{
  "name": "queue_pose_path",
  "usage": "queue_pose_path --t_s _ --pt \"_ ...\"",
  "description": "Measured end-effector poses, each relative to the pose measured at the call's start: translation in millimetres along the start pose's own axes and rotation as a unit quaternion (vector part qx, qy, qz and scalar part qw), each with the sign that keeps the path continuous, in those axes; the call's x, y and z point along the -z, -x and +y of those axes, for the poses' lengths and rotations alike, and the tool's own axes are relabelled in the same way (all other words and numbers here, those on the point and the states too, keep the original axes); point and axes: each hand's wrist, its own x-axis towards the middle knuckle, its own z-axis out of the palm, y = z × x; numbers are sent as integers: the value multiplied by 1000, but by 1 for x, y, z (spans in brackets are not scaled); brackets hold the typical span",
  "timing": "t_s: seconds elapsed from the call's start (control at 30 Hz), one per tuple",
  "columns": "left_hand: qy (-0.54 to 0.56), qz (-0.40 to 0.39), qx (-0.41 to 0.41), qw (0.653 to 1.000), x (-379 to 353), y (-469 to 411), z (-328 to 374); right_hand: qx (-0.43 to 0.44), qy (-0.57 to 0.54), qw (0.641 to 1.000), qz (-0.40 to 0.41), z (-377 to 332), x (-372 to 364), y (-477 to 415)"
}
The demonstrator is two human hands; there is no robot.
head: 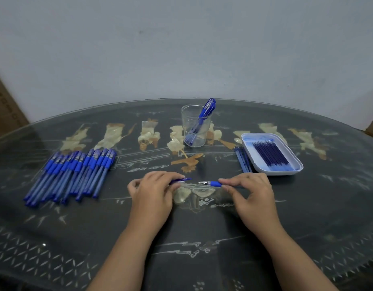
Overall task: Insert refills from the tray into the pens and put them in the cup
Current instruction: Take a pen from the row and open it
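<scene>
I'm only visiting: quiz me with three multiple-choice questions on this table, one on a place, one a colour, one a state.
1. The tray lies where from the cup? A) left B) right C) inside it
2. The piled pens have grips of what colour? A) blue B) red C) green
3. The pen in the right hand is A) capped B) in the cup C) uncapped
Answers: 1 B, the tray sits to the cup's right. 2 A, every grip is blue. 3 C, its tip is bare and the left hand holds the cap.
</scene>
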Motion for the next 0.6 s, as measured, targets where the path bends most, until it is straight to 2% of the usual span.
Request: queue_pose_path --t_s 0.23,0.6 --pt "-50 -34 43 997 2 -1 2 -1 21 999 -37 0 -1 1" --pt "-23 -64 44 997 0 -2 1 -17 39 997 -59 -1 0 1"
